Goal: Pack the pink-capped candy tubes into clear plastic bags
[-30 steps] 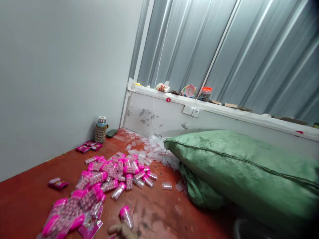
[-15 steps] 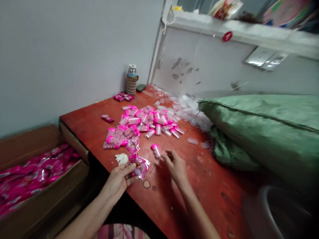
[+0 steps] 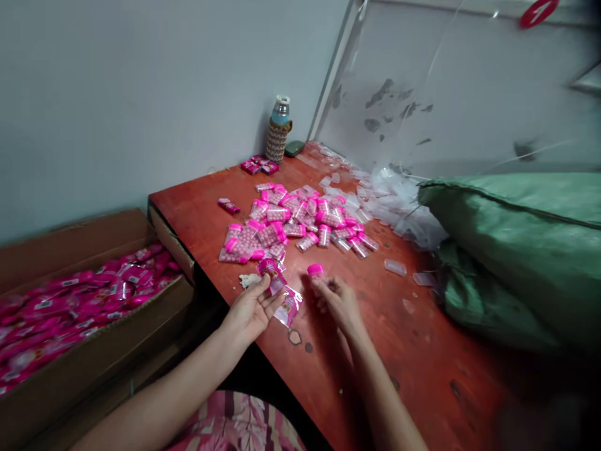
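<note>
Between the thumb and fingers of my left hand (image 3: 251, 313) is a small pink printed packet (image 3: 272, 276), held above the table's near edge. Under it, another pink packet (image 3: 288, 308) lies flat on the red table (image 3: 375, 351). My right hand (image 3: 340, 305) has its fingers closed round a small clear bottle with a pink cap (image 3: 315, 270); most of the bottle's body is hidden by the fingers. Beyond both hands lies a heap of similar pink-capped bottles (image 3: 300, 216) filled with pale pink beads.
A cardboard box (image 3: 126, 335) of pink packets stands at the left. Green sacks (image 3: 516, 250) bulge over the table's right side. Clear plastic pieces (image 3: 394, 207) lie at the back, near a flask (image 3: 278, 134) in a woven sleeve.
My right hand has closed on the bottle, which stood just beyond its fingers before. My left hand has lifted one packet off the other. The view has shifted to the right.
</note>
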`<state>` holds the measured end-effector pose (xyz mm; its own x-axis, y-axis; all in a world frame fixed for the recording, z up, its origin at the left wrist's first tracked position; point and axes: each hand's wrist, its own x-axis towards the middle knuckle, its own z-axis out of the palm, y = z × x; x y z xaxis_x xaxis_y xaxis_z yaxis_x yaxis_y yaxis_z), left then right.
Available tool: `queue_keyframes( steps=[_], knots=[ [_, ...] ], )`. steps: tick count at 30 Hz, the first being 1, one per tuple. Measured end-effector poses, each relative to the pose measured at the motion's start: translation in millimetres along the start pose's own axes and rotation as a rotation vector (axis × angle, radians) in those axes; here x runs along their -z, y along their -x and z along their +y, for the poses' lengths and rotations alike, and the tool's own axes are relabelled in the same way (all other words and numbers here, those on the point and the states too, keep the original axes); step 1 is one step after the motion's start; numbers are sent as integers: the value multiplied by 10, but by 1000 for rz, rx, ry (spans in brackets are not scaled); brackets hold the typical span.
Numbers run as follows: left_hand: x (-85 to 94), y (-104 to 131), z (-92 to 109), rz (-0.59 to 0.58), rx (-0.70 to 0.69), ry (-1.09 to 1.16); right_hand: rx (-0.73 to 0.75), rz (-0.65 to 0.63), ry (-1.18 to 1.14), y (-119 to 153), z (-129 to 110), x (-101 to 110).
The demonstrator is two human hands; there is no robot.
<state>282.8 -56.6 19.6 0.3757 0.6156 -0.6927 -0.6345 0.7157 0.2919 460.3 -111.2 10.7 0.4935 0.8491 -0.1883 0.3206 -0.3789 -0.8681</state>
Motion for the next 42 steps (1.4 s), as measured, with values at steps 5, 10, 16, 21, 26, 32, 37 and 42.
queue_keyframes(
  steps=[5, 10, 16, 21, 26, 32, 37, 42],
  knots=[
    [-15, -55, -59, -37, -10, 62, -83, -125, -513, 553, -128, -188],
    [-50, -31, -156, -69, -41, 53, -81, -129, -593, 801, -201, -412],
    [-46, 59, -239, -266, -86, -153, -25, -33, -519, 792, -136, -485],
    [-31, 87, -221, -352, -170, -329, -32, -91, -598, 808, -109, -507],
    [-45, 95, -215, -394, -159, -442, 5, -81, -592, 828, -78, -509],
    [-37, 73, -195, -408, -72, -537, 0, -91, -620, 824, -63, -477],
    [-50, 106, -179, -473, -103, -693, -50, -138, -716, 792, -70, -473],
    [-19, 116, -224, -454, -44, -621, 23, -37, -610, 802, -70, -472]
  ],
)
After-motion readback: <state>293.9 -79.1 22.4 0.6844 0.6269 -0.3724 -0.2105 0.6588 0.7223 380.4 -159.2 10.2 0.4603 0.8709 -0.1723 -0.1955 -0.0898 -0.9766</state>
